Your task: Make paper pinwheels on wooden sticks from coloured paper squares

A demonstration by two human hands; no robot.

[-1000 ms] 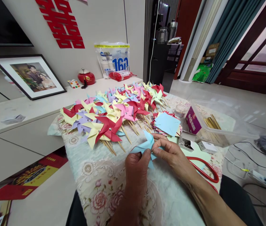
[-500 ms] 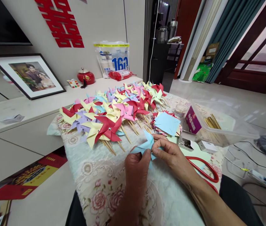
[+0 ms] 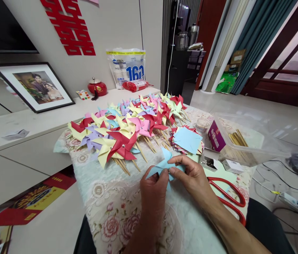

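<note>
head | left hand (image 3: 153, 185) + right hand (image 3: 191, 176) both pinch blue pinwheel (image 3: 165, 164) at centre, between them | pinwheel pile (image 3: 128, 130) beyond

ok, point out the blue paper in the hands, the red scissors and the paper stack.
blue paper (image 3: 165, 160), head view, upper flap.
red scissors (image 3: 230, 197), head view, handle loop.
paper stack (image 3: 187, 139), head view, top blue sheet.

pinwheel pile (image 3: 128, 134) blocks ahead-left of hands, paper stack (image 3: 187, 140) just ahead, scissors (image 3: 228, 197) right, bare cloth (image 3: 106, 197) left
</note>
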